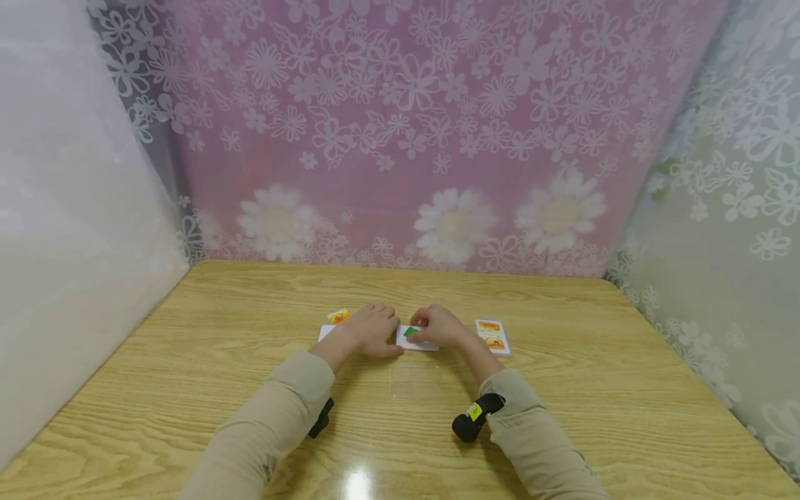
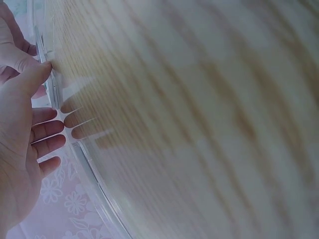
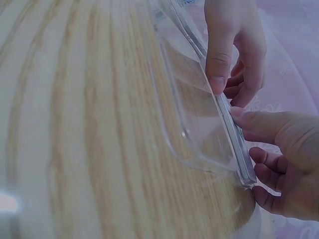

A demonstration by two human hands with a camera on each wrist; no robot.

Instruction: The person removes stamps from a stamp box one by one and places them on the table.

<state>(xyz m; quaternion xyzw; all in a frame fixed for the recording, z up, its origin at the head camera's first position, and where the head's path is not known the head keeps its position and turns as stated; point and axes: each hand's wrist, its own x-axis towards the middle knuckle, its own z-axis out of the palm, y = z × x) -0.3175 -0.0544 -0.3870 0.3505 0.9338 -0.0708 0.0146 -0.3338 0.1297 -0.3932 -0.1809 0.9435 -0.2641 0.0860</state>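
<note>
In the head view, my left hand (image 1: 373, 330) lies palm down with fairly straight fingers, its thumb at the near left corner of a white card in a clear, shallow case (image 1: 417, 346). The left wrist view shows those fingers (image 2: 49, 144) spread beside the case edge. Over the same card, my right hand (image 1: 437, 326) bends inward. Its thumb and index finger pinch at a small green piece (image 1: 410, 332) on the white face. In the right wrist view, the right thumb (image 3: 264, 122) lies over the case edge and the other fingers curl beyond it.
A transparent plastic lid (image 1: 415, 383) lies nearer me on the wooden table (image 1: 250, 292). Right of my hands is a stack of cards (image 1: 492, 338) with orange pictures. Behind my left hand are another white card (image 1: 325, 332) and an orange-yellow card (image 1: 339, 317). Flowered curtains surround the table.
</note>
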